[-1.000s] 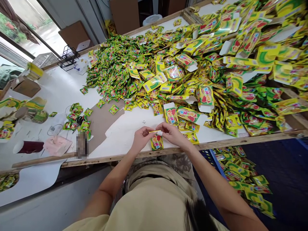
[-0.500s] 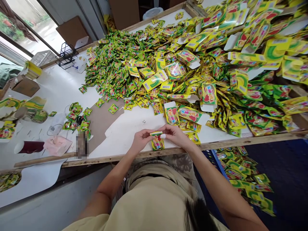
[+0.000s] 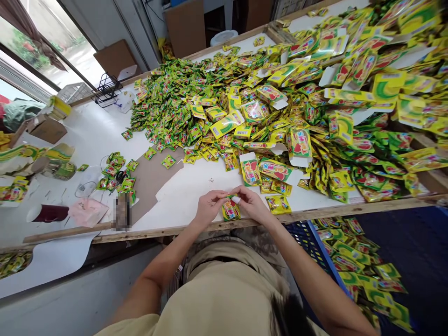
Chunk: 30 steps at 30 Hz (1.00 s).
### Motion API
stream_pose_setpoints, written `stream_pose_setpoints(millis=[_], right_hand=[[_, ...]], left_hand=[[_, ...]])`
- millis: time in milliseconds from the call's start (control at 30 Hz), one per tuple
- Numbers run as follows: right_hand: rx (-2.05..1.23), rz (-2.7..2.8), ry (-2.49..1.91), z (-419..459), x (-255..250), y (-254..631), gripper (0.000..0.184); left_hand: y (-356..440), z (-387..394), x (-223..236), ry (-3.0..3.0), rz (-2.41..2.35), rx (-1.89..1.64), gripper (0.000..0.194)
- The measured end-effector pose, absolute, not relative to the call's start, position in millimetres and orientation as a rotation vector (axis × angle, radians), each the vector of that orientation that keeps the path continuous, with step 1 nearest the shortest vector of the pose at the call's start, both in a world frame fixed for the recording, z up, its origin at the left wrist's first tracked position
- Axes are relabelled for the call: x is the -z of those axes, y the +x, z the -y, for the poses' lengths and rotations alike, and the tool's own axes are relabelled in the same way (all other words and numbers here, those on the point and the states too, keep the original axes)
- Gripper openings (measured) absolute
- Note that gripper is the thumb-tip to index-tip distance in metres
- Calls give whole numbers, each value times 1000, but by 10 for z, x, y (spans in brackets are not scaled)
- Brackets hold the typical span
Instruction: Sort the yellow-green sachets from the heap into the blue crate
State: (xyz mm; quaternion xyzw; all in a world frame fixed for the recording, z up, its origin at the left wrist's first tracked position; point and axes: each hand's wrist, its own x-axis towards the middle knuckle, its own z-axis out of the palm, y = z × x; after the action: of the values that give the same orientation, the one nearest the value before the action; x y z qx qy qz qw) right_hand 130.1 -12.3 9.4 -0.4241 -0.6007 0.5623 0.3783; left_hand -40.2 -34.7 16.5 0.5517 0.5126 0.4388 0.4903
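A small yellow-and-green candy box point(image 3: 231, 211) with red shapes printed on it is held upright at the table's front edge. My left hand point(image 3: 209, 207) pinches its upper left side. Fingers of my right hand point(image 3: 252, 205), one with a white tip covering, close on its upper right. The fingertips meet at the top and hide that end. Just beyond my right hand stands a similar box point(image 3: 250, 170) with a white open flap, next to another box point(image 3: 275, 169) lying flat. A yellow candy packet point(image 3: 278, 204) lies to the right of my hand.
A large heap of green and yellow packets point(image 3: 175, 107) covers the table's back and right. Scissors point(image 3: 120, 177), a maroon cup point(image 3: 51, 213) and a clear jar point(image 3: 61, 169) lie left. A blue crate point(image 3: 317, 242) with filled boxes stands below the right edge.
The view has shifted slightly, moving the scene a little rightward on the left side. Both hands keep hold of the candy box, with their fingers closer together at its top.
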Motion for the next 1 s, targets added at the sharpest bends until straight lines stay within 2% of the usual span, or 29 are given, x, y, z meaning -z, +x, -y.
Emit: stream_pose_setpoints(millis=[133,233,367,433,533,600,667,733,833,900,1000], right_hand=[[-1227,1599,-1271,195,-363,1835,22],[-1214,1849,-1516,345,-598,2745,22],[-901,1866,-1955,547,-695,3510,23],[-905,1829,-1892,555,-658,3368,25],[-1092,1814,-1625,406,-559,2646,22],[-1177,1910,-1434,225,-483,2074,28],[-1226,1985,-1298,14,-398,1594,38],[-1034,2054,-1303,-196,-298,1264,50],[-704,2077,-1494,-438,-136,1022,63],[-594,2135,-1596,-520,-50,970,62],[-521,2255,-1669,-540,-3,962,45]], left_hand=[[-390,339,-257,1368,-1186,-1063,37],[-561,200,-251,1398,-1318,-1080,32],[-993,-151,-184,1504,-1601,-1069,28],[-1209,-392,-179,1585,-1763,-1079,32],[-1417,-800,-208,1696,-1989,-1100,38],[-1436,-1036,-213,1761,-2048,-1071,42],[-1359,-1171,-179,1796,-2017,-991,35],[-1218,-1165,-109,1800,-1959,-908,24],[-1010,-929,-9,1812,-1893,-871,18],[-945,-729,12,1819,-1853,-871,14],[-980,-553,-14,1805,-1828,-812,9]])
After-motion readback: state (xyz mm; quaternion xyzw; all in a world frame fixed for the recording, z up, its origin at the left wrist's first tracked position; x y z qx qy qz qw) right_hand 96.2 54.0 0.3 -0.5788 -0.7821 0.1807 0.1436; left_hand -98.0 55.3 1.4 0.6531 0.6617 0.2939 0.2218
